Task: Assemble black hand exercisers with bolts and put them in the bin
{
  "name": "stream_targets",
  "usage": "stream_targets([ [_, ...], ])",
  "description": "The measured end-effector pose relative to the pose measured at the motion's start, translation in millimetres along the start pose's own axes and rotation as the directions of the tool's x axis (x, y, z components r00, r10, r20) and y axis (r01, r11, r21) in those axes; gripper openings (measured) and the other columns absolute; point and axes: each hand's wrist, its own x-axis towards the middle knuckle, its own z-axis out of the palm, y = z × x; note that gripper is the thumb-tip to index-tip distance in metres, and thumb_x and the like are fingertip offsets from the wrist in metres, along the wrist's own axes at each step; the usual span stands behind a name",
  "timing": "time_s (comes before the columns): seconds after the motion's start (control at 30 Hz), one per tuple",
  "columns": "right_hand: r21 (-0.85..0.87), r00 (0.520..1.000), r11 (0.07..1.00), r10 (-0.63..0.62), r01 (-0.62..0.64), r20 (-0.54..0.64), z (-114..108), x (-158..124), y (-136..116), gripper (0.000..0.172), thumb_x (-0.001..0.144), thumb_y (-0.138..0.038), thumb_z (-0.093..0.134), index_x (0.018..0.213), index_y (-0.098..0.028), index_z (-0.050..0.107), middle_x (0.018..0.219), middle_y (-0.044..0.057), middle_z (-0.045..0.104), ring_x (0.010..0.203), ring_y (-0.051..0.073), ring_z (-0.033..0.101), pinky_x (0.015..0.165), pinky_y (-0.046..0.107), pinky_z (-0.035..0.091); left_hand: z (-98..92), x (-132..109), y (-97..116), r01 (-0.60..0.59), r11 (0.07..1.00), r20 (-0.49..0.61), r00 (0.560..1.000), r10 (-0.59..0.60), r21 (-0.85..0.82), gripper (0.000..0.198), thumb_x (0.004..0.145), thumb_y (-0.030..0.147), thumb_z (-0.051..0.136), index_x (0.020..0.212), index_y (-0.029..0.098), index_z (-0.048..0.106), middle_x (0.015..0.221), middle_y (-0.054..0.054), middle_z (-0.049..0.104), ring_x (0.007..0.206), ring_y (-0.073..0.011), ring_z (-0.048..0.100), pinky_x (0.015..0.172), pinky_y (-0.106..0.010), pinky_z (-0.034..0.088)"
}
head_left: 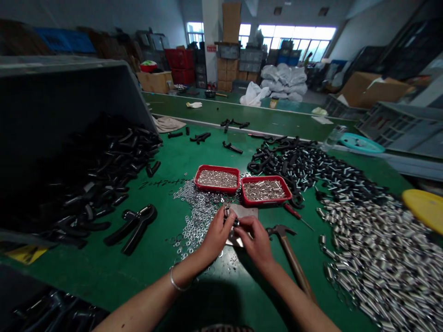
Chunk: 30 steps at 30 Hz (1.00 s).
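Small metal-and-black part (227, 210) held over a metal plate (247, 212)

The left hand (216, 233) is closed around the part, its shiny end showing above the thumb. The right hand (256, 240) has thumb and fingertips at the part's dark side; whether they clamp it, I cannot tell. The plate lies on a green table (138, 272). Just beyond stand two red trays (266, 201) of tiny metal pieces, and loose washers (197, 216) spread to the left. A hammer (290, 258) lies right of the plate, a red-handled screwdriver (292, 210) near its head. Farther right is a heap of metal cylinders (391, 249), with black pieces (311, 163) piled behind. At left, a black two-handled tool (134, 226) lies near a grey crate (136, 92) heaped with black handles (121, 152).
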Motion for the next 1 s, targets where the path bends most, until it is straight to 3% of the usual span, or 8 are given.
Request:
stream_targets([
  [0.17,-0.424,0.927,0.828,-0.364,0.366,0.088,2,2,3,0.013,0.090,-0.033,0.063,0.096,-0.022,0.066,0.085,0.006,0.068,0.078,0.020,0.064,0.074,0.034,0.052,-9.6,-2,8,0.037,0.996,0.102,0.994,-0.029,-0.081,0.026,0.097,0.041,0.045,0.100,0.019,0.057,0.096,-0.003,0.062,0.094,-0.0186,0.057,0.090,-0.029,0.041],
  [0.3,-0.524,0.909,0.743,-0.336,0.416,0.246,-3,-2,0,0.029,0.098,-0.033,0.050,0.124,-0.021,0.059,0.095,0.008,0.068,0.086,0.021,0.065,0.077,0.032,0.053,-4.1,3,-6,0.160,0.970,0.041,0.987,-0.155,-0.182,0.034,0.091,0.050,0.052,0.098,0.018,0.060,0.091,-0.003,0.063,0.088,-0.0185,0.058,0.083,-0.028,0.044],
  [0.4,-0.584,0.883,0.682,-0.210,0.439,0.419,-43,-3,-1,0.042,0.100,-0.032,0.047,0.141,-0.026,0.047,0.104,0.007,0.067,0.090,0.019,0.065,0.080,0.031,0.053,0.8,7,-18,0.285,0.913,0.062,0.958,-0.279,-0.291,0.042,0.088,0.057,0.053,0.098,0.017,0.061,0.084,-0.002,0.063,0.073,-0.0154,0.058,0.069,-0.026,0.046],
  [0.47,-0.737,0.934,0.578,-0.162,0.350,0.317,-90,8,2,0.036,0.100,-0.031,0.045,0.134,-0.024,0.053,0.107,0.008,0.066,0.094,0.020,0.064,0.083,0.031,0.052,1.2,10,-22,0.322,0.887,0.086,0.946,-0.312,-0.331,0.045,0.086,0.060,0.055,0.097,0.017,0.060,0.084,-0.001,0.063,0.066,-0.0130,0.057,0.063,-0.023,0.044],
  [0.53,-0.924,0.991,0.376,-0.133,0.070,0.021,-147,29,9,0.029,0.100,-0.028,0.040,0.120,-0.020,0.060,0.110,0.009,0.065,0.100,0.020,0.062,0.088,0.030,0.049,1.1,13,-23,0.335,0.871,0.083,0.941,-0.327,-0.359,0.045,0.084,0.061,0.057,0.095,0.017,0.060,0.084,-0.001,0.062,0.064,-0.0117,0.056,0.060,-0.022,0.044],
  [0.7,-0.968,0.972,0.164,-0.108,-0.191,-0.210,-259,93,18,0.029,0.091,-0.010,0.041,0.110,-0.012,0.063,0.103,0.017,0.063,0.098,0.026,0.057,0.084,0.035,0.044,8.1,20,-24,0.349,0.880,0.102,0.937,-0.334,-0.322,0.044,0.086,0.059,0.057,0.095,0.016,0.062,0.086,-0.003,0.063,0.067,-0.0128,0.058,0.063,-0.024,0.047],
  [0.87,-0.980,0.984,0.093,0.002,-0.178,-0.178,-295,124,14,0.019,0.082,-0.003,0.050,0.088,-0.013,0.065,0.092,0.015,0.063,0.090,0.024,0.057,0.077,0.031,0.042,13.2,22,-20,0.321,0.895,0.134,0.947,-0.293,-0.310,0.042,0.084,0.057,0.061,0.091,0.016,0.063,0.084,-0.004,0.064,0.070,-0.0138,0.058,0.065,-0.024,0.048],
  [1.0,-0.973,0.989,0.196,-0.062,-0.118,-0.132,-266,115,1,0.021,0.090,-0.016,0.048,0.106,-0.010,0.061,0.102,0.019,0.064,0.095,0.028,0.060,0.081,0.038,0.046,16.5,29,-26,0.381,0.697,0.102,0.908,-0.407,-0.607,0.042,0.080,0.054,0.068,0.090,0.015,0.059,0.082,-0.003,0.060,0.065,-0.0105,0.055,0.062,-0.023,0.046],
])
